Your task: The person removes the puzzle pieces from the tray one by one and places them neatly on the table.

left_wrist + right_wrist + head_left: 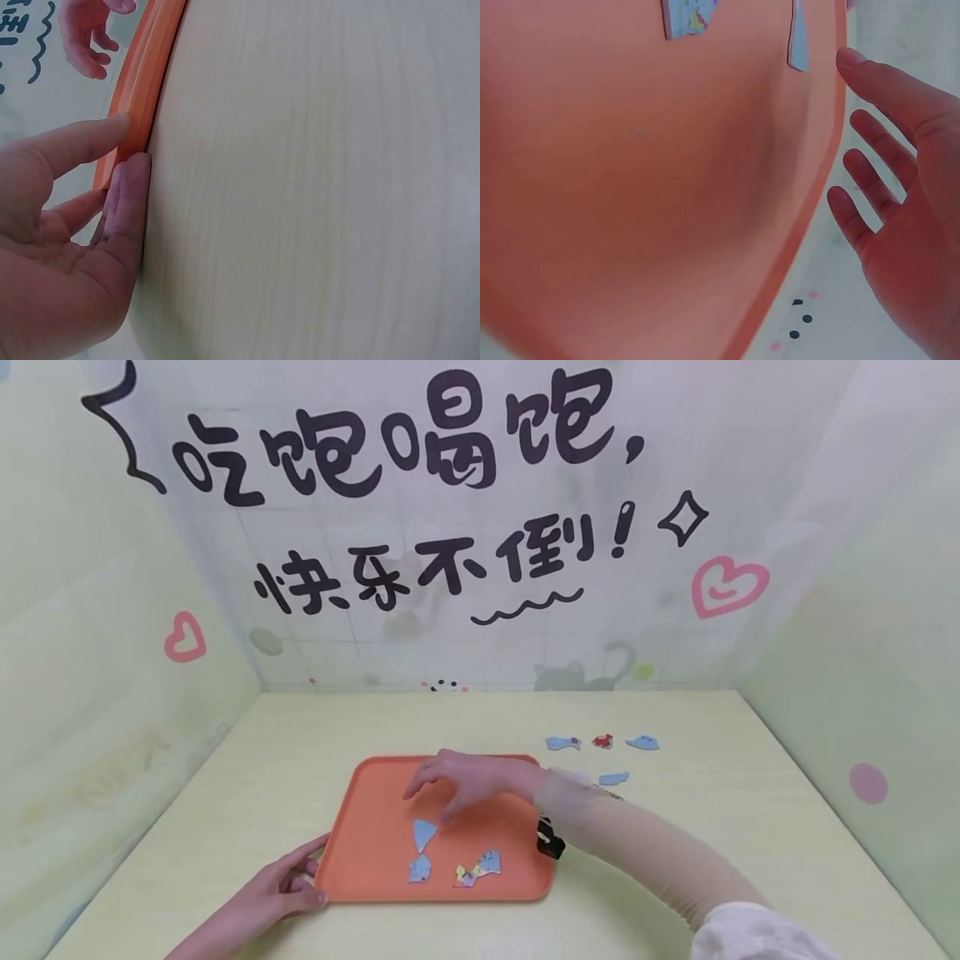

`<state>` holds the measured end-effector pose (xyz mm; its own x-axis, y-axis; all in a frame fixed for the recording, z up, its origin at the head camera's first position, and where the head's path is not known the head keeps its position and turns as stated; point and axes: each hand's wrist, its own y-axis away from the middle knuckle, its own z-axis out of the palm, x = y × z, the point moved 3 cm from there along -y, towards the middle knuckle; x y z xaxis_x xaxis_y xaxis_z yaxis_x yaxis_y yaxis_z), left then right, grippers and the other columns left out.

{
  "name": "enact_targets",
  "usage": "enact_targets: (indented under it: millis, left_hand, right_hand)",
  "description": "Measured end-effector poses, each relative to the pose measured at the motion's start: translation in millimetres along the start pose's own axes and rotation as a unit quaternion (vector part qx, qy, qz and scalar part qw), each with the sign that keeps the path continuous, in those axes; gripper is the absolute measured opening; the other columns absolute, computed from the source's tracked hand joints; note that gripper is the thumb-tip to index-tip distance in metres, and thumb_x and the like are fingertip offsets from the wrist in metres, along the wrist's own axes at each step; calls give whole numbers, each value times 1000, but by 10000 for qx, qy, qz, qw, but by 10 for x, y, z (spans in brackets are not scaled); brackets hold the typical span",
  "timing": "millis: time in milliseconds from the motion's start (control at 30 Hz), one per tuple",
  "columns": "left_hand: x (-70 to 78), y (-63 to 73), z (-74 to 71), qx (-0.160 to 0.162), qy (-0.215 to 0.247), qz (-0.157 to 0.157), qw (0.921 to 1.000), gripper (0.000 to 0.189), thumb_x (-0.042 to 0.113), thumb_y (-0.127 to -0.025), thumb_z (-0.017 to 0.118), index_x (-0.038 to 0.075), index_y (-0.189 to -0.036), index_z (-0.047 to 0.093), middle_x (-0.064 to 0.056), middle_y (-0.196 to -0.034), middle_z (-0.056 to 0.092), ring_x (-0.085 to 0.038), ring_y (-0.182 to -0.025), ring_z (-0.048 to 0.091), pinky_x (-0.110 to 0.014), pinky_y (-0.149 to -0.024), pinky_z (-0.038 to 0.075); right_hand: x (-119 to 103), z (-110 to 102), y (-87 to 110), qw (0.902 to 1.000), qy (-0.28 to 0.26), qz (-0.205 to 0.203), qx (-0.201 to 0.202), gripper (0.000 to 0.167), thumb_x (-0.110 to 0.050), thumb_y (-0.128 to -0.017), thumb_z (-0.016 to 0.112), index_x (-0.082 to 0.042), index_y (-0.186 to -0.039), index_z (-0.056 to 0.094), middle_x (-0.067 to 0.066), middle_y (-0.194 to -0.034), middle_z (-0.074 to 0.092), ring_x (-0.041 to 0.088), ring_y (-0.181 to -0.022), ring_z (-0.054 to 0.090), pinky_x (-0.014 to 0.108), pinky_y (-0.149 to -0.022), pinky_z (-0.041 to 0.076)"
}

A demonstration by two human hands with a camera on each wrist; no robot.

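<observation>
My left hand point(273, 885) pinches the near left corner of an orange tray point(363, 843). In the left wrist view its thumb lies on the rim point(146, 75) and its fingers are at the outer side and underneath. Above the middle of the tray hovers my right hand point(461, 777), fingers spread and loosely bent, holding nothing. Below it on the tray lie a light-blue wedge-shaped piece point(424, 833), another blue jagged piece point(419, 869), and a blue piece point(490, 862) beside a multicoloured part point(468, 876). The right wrist view shows a printed piece point(686, 19) with a thick edge.
Beyond the tray's right side, several flat pieces lie on the table: a blue one point(562, 743), a red one point(602, 741), another blue one point(642, 742) and a narrow strip point(614, 778). My right forearm partly covers that area. A printed cloth wall point(420, 647) encloses the table.
</observation>
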<state>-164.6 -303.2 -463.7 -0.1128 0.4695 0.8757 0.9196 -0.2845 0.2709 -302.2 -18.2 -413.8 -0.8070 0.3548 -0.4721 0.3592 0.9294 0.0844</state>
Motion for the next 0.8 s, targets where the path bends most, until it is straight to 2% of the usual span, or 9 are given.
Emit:
enact_targets:
  millis: [100, 200, 367, 600, 800]
  left_hand:
    - [10, -10, 3, 72, -72, 86, 9999, 87, 13, -88, 71, -6, -155, 18, -12, -115, 48, -3, -79, 48, -19, -71, 46]
    - [14, -11, 2, 53, -19, 5, 10000, 88, 13, -88, 71, -5, -155, 17, -11, -114, 48, -3, -79, 48, -19, -71, 46]
    - [29, 3, -2, 25, -38, -22, 10000, 89, 12, -88, 71, -8, -154, 15, -14, -116, 51, -4, -79, 49, -19, -71, 46]
    - [35, 8, 7, 118, -139, -23, 9998, 89, 11, -87, 72, -8, -154, 17, -18, -117, 51, -4, -79, 50, -19, -71, 45]
    - [19, 10, 16, 30, 79, -72, 9999, 89, 12, -88, 72, -6, -155, 15, -15, -118, 47, -3, -82, 51, -20, -73, 49]
  right_hand:
    - [7, 46, -44, 9996, -276, -38, -36, 52, -23, -90, 72, -22, -139, 56, -10, -139, 56, 12, -129, 47, 23, -106, 41]
    - [7, 102, -90, 9990, -429, -90, -114, 49, -25, -91, 72, -22, -138, 58, -10, -136, 57, 9, -125, 50, 21, -106, 41]
    - [2, 183, -122, 9993, -199, -115, -287, 43, -27, -89, 74, -24, -131, 63, -11, -132, 57, 4, -122, 47, 16, -103, 40]
    - [-8, 235, -77, 9999, 11, -134, -74, 31, -17, -92, 68, -24, -122, 69, -10, -121, 62, 7, -112, 53, 14, -92, 42]
    - [-18, 268, -54, 9999, -80, 25, 63, 27, -14, -90, 68, -25, -116, 70, -11, -113, 63, 6, -105, 52, 14, -89, 42]
